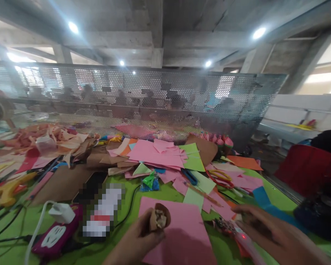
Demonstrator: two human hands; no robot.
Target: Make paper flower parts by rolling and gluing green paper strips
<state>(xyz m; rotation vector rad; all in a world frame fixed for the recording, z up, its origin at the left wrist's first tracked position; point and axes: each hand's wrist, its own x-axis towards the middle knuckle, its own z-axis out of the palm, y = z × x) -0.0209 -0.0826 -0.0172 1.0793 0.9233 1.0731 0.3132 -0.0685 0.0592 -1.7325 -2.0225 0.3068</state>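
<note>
Cup point(166, 214) in left grip point(146, 235) opens toward camera, long axis foreshortened.

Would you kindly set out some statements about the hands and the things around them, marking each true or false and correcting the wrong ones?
1. The left hand holds a rolled brown paper piece. True.
2. The large sheet by the left hand is blue. False: it is pink.
3. A white plug sits on the purple power strip. True.
4. The device by the right hand shows a green light. False: its light is red.
5. The yellow-handled scissors are in the left hand. False: they lie among the papers.
</note>
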